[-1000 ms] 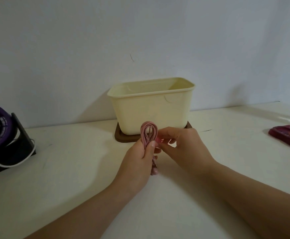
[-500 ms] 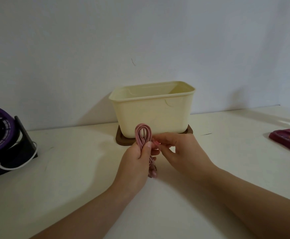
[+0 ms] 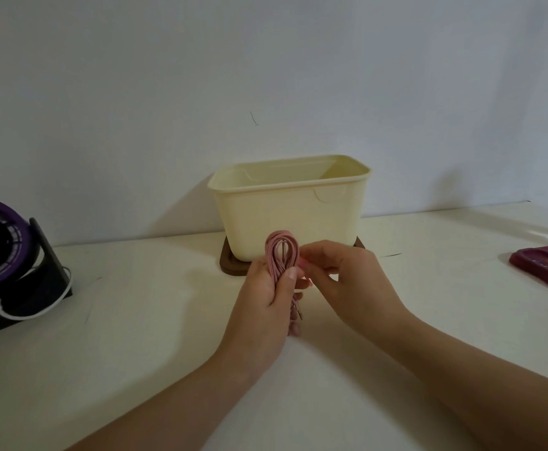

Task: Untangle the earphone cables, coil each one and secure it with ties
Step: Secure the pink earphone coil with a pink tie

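Purple device [image 3: 2,265]: far L on table [image 3: 135,336], well apart from hands; prob. not part of the job.
L hand [image 3: 266,304]: fingers + thumb wrapped tight round pink cable coil [image 3: 281,255], thumb across strands, likely to stop loops springing open.
Coil: upright, loop end up, held above table just in front of cream tub [image 3: 292,206]; loose ends [image 3: 298,310] hang below fist.
R hand [image 3: 354,281]: fingertips curled in at coil's R edge; pinching a strand or a tie, can't tell.
Red case [image 3: 546,266]: far R, untouched.

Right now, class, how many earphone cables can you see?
1: the pink earphone cable, coiled, gripped in the left hand before the cream tub. More may lie hidden inside the tub.
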`<state>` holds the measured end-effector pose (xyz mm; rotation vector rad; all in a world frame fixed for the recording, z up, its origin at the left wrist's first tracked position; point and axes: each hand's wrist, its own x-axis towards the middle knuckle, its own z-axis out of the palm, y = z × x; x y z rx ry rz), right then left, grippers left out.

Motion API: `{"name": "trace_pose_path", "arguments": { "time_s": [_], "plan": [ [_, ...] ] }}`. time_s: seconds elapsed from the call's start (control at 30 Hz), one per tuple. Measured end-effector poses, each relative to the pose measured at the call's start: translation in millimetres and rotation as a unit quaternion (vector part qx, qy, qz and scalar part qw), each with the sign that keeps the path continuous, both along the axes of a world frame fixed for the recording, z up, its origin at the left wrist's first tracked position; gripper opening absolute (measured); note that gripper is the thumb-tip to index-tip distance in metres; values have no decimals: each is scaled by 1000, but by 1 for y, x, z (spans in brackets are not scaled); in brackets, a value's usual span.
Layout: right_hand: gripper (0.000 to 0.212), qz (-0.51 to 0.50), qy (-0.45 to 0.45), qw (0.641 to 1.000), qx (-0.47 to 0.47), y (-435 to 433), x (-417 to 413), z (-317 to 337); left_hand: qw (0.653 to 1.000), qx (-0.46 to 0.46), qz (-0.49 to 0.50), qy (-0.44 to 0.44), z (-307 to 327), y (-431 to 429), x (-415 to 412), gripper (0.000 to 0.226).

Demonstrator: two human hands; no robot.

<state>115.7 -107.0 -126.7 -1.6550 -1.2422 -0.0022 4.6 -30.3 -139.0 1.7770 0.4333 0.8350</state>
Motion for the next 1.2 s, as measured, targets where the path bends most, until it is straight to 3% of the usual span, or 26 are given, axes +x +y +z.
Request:
{"name": "trace_pose_path", "arguments": {
  "time_s": [0.2, 0.3, 0.5, 0.7, 0.8, 0.9, 1.03, 1.2],
  "plan": [
    [17, 20, 174, 984, 14, -1, 0, 6, 999, 46, 15, -12, -1, 4, 1, 17],
    [19, 54, 274, 960, 36, -3, -1, 8, 998, 58, 18, -20, 1, 6, 1, 17],
    [21, 127, 395, 909, 32, -4, 4, 10, 998, -48, 12, -41, 6, 5, 0, 23],
    [18, 33, 309, 949, 57, -12, 20, 23, 974, -221, 39, -26, 11, 18, -3, 26],
    [17, 38, 280, 957, 71, -17, 19, 30, 978, -204, 42, 26, 19, 22, -7, 26],
    [15, 61, 227, 971, 51, -19, 7, 37, 975, -207, -27, 73, 27, 20, -14, 22],
    [18, 90, 87, 992, 2, -22, -13, 40, 939, -236, -183, 173, 41, 6, -22, 21],
    [22, 113, 31, 993, -20, -25, -18, 41, 917, -233, -234, 223, 49, 3, -28, 25]
  ]
}}
